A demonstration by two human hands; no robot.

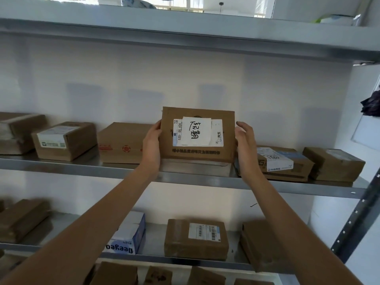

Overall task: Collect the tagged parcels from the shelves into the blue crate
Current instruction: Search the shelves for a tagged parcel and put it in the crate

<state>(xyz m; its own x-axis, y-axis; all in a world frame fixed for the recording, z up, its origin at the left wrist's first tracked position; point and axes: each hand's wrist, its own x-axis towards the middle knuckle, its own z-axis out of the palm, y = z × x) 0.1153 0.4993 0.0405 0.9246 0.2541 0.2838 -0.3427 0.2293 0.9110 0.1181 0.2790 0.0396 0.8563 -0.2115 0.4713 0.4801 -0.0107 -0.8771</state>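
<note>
L hand (151, 145) and R hand (244, 144), fingers loosely curled, grip sides of tagged parcel (197, 134), tilted up on metal shelf (123, 168); white handwritten tag (196, 131) on its face.

Fingers of both hands (152, 145) hidden behind the held box (197, 134). Small print on its label (178, 132) too fine to read. Boxes on the bottom shelf (158, 275) cut off by the lower edge. Left-edge boxes (18, 220) blurred and cropped.

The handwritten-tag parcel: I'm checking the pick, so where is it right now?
In the head view, the handwritten-tag parcel is centre frame, tilted up at the middle shelf front edge, between the left hand and right hand.
</note>
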